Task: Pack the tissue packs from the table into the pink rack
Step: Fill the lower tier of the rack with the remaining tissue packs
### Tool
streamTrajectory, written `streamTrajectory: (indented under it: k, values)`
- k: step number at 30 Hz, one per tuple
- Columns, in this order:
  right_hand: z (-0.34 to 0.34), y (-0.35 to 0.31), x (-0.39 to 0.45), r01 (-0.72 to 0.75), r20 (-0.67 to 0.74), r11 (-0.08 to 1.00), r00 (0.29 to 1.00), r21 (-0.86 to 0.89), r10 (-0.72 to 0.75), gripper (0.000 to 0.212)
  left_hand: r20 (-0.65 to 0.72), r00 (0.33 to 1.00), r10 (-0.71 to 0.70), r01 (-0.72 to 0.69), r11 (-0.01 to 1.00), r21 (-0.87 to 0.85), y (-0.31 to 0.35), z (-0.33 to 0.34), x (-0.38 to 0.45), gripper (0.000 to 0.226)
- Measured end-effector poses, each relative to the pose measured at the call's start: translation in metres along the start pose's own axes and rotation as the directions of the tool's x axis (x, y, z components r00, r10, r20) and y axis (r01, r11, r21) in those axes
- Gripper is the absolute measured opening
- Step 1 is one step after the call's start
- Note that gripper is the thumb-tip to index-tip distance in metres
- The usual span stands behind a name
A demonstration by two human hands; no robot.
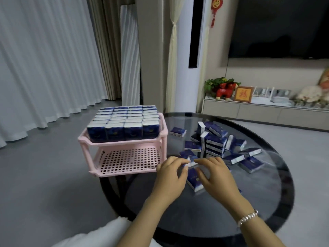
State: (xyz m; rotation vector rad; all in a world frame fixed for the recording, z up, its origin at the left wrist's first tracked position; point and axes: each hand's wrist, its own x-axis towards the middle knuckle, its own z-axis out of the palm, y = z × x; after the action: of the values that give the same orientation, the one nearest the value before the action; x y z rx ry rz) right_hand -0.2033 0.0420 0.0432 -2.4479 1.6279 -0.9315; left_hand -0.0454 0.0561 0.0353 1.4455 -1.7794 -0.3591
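Pinching one tissue pack (191,162) from both ends – left hand (170,177) and right hand (214,175), fingers curled round it, low over the near-middle of the round dark tabletop (267,193). Just beneath the hands, another pack (195,180) lying flat. Farther right, a loose heap of blue packs (219,141), some flat, some on edge, one (178,131) apart near the rack. At the tabletop's left edge, the pink rack (122,148): upper shelf filled with upright packs (124,124) in tidy rows, lower grid shelf (128,160) bare. On the right wrist, a silver bracelet (247,217).
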Motion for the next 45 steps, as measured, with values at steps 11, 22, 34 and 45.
streamTrajectory:
  k: [11,22,34,45]
  values:
    - [0.009,0.068,-0.043,-0.406,0.097,0.907,0.904,-0.113,0.417,0.054,0.064,0.939,-0.337,0.332,0.941,0.070,-0.008,0.075,0.000,0.049]
    - [0.019,0.070,-0.044,-0.588,0.209,0.784,0.807,0.199,0.552,0.054,0.185,0.904,-0.387,0.390,0.921,0.021,-0.023,0.078,0.007,0.079]
    - [0.034,0.048,-0.041,-0.547,0.267,0.277,0.714,0.790,0.648,0.023,0.212,0.812,-0.544,0.534,0.545,-0.646,-0.027,0.057,0.001,0.038]
    - [0.066,0.009,-0.014,-0.440,0.364,0.017,0.764,0.898,0.533,0.024,0.244,0.734,-0.634,0.545,0.335,-0.769,-0.024,0.059,-0.002,0.016]
